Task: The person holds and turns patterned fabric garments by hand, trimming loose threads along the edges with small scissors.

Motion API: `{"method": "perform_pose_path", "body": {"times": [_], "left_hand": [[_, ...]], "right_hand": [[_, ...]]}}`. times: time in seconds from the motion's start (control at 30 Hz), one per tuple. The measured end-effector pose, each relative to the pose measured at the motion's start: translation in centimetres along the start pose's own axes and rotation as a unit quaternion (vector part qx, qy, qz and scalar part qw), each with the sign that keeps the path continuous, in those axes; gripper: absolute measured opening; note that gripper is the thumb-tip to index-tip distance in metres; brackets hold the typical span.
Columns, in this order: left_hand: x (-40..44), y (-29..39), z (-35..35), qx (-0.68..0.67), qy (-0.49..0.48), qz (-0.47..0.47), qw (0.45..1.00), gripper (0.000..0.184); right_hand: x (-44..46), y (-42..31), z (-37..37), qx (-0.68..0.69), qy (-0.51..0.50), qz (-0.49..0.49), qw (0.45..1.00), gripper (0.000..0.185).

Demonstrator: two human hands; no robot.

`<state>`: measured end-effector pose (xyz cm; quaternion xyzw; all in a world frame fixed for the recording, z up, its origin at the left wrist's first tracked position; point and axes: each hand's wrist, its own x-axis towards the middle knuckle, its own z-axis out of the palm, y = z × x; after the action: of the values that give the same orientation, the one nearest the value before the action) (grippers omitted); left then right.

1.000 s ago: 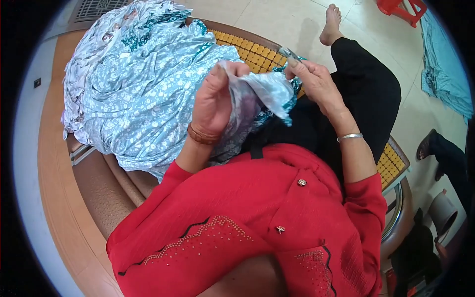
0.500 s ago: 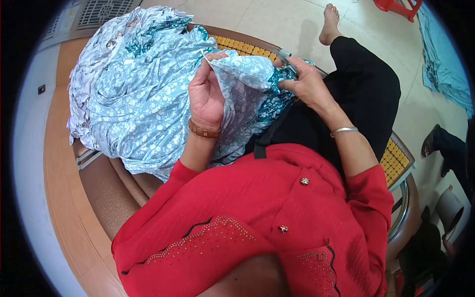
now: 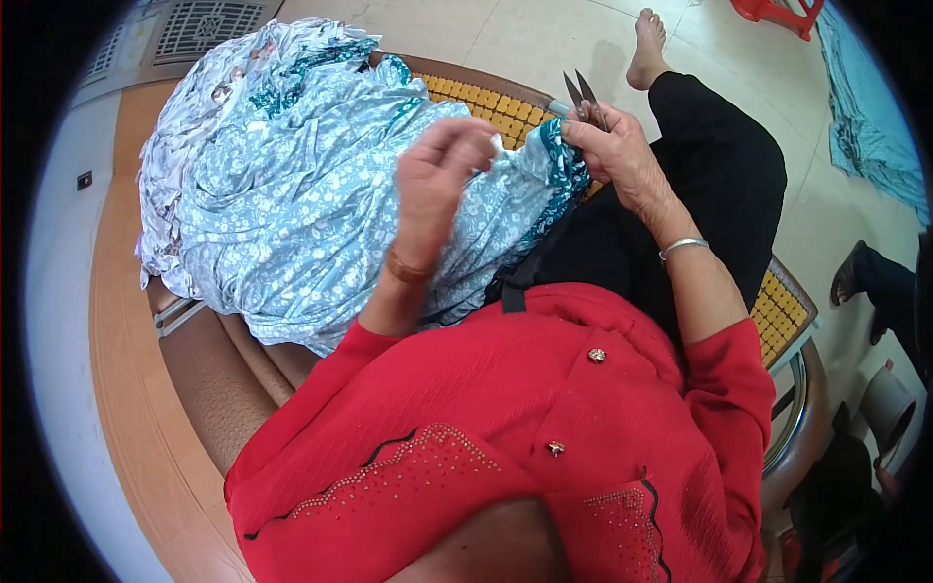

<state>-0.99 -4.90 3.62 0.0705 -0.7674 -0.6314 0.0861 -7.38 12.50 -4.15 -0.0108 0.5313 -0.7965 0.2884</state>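
Observation:
My right hand [image 3: 620, 155] is closed around a pair of thread snips [image 3: 580, 94], whose two dark pointed blades stick up apart. Its thumb and fingers also pinch the teal-edged end of a light blue floral cloth [image 3: 466, 209]. Over the same cloth my left hand [image 3: 442, 185] is raised, its curled fingers smeared by motion. Whether those fingers hold anything is not clear. From my lap the cloth runs left into a big heap of patterned fabric [image 3: 282, 185].
The heap lies on a brown seat with a yellow beaded mat [image 3: 486, 105]. A red plastic stool [image 3: 777, 15] stands at the top right, near blue cloth [image 3: 875, 117] on the floor. Another person's foot [image 3: 846, 277] shows at right.
My left hand has come off the cloth edge it was holding up, and that part has dropped. The right hand has turned, bringing the snips' blades into plain view.

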Motion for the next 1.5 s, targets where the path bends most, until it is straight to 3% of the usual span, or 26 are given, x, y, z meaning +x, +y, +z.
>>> {"method": "perform_pose_path", "body": {"times": [0.07, 0.27, 0.4, 0.6, 0.77, 0.9, 1.1, 1.23, 1.4, 1.5], "left_hand": [[-0.9, -1.4, 2.1, 0.08, -0.1, -0.051, 0.99, 0.012], [-1.2, -5.3, 4.2, 0.11, -0.107, -0.024, 0.988, 0.014], [-0.4, -5.0, 3.2, -0.106, -0.089, -0.198, 0.97, 0.015], [0.3, -3.1, 2.6, -0.241, -0.047, -0.21, 0.947, 0.011], [0.7, -3.2, 2.8, -0.283, -0.053, -0.223, 0.931, 0.01], [1.1, -3.9, 2.5, -0.29, -0.043, -0.235, 0.926, 0.011], [1.1, -4.6, 2.5, -0.179, -0.004, -0.184, 0.967, 0.011], [1.3, -4.4, 2.2, -0.149, -0.012, -0.122, 0.981, 0.012], [1.2, -3.9, 2.3, -0.182, -0.044, -0.119, 0.975, 0.01], [1.3, -4.2, 2.5, -0.205, -0.03, -0.132, 0.969, 0.011]], "right_hand": [[0.1, 0.1, -0.2, -0.004, 0.007, -0.006, 1.0, 0.009], [0.5, 0.9, -0.2, -0.088, 0.018, -0.073, 0.993, 0.012], [0.0, -0.2, -0.3, -0.048, 0.021, -0.035, 0.998, 0.013], [0.4, 0.3, -0.4, -0.019, 0.045, -0.01, 0.999, 0.012], [-0.3, -0.5, -0.1, -0.054, 0.055, -0.148, 0.986, 0.013], [-0.5, -0.3, 0.5, -0.147, -0.031, -0.249, 0.957, 0.013], [0.3, 0.8, -0.4, -0.069, -0.075, -0.191, 0.976, 0.013], [-0.6, -0.7, -0.5, -0.048, -0.094, -0.047, 0.993, 0.01], [-0.5, -0.1, -0.2, -0.115, -0.133, -0.069, 0.982, 0.009], [-0.7, -0.6, -0.5, -0.081, -0.104, -0.041, 0.99, 0.01]]}}
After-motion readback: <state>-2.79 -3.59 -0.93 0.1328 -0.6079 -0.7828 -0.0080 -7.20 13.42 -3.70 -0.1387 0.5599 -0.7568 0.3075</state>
